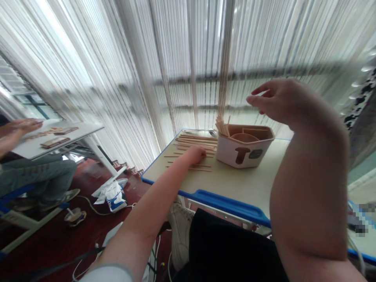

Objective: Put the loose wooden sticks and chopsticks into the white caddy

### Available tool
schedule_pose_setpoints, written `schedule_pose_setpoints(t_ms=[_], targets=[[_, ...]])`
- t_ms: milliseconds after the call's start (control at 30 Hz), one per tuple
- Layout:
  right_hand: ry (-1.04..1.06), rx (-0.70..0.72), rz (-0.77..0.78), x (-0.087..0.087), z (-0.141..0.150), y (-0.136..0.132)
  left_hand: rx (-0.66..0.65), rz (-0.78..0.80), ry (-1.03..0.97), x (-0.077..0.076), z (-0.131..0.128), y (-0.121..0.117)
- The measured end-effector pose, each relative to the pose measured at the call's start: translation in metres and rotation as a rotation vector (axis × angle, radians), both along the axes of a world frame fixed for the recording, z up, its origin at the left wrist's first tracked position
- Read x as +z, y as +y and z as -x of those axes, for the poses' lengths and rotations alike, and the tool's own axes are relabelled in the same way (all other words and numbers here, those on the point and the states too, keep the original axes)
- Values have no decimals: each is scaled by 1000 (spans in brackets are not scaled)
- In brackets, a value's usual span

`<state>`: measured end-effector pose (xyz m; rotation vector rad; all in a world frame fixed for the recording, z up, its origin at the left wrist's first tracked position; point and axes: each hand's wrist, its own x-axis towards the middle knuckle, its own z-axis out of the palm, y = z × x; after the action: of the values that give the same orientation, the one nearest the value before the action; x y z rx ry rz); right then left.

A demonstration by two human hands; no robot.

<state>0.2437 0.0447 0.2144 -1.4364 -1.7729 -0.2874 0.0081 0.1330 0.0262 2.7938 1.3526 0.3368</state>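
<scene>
My left hand (196, 154) rests on the table (235, 184), curled over loose wooden chopsticks (195, 141) that lie in a spread pile; whether it grips any I cannot make out. My right hand (279, 100) hovers in the air above a beige compartment holder (245, 145), fingers slightly bent and apart, holding nothing. Several chopsticks (222, 126) stand upright in the holder's left compartment. A metal spoon (205, 131) lies behind the pile.
The table has a blue front edge (223, 201). Another person sits at the left, a hand (17, 127) at a second white table (58, 137). A white bag (113, 196) and a cup (73, 216) lie on the red floor. Curtains hang behind.
</scene>
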Motion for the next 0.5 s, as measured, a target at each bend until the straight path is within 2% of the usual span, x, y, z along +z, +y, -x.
schedule_pose_setpoints(t_ms=[67, 100, 167, 233, 333, 400, 500], targets=[[116, 27, -170, -15, 14, -18, 39, -7, 24, 0, -2, -4], [178, 22, -241, -28, 22, -25, 64, -7, 33, 0, -4, -7], [248, 78, -242, -67, 36, -35, 87, -17, 41, 0, -7, -14], [247, 146, -185, -115, 45, -41, 119, -50, 35, -1, -9, -25], [222, 156, 12, -178, 46, -48, 242, -150, -27, -4, -10, -43], [214, 141, 170, -204, 43, -49, 311, -215, -92, -6, -7, -53], [205, 121, 289, -215, 40, -44, 404, -236, -153, -8, 2, -62]])
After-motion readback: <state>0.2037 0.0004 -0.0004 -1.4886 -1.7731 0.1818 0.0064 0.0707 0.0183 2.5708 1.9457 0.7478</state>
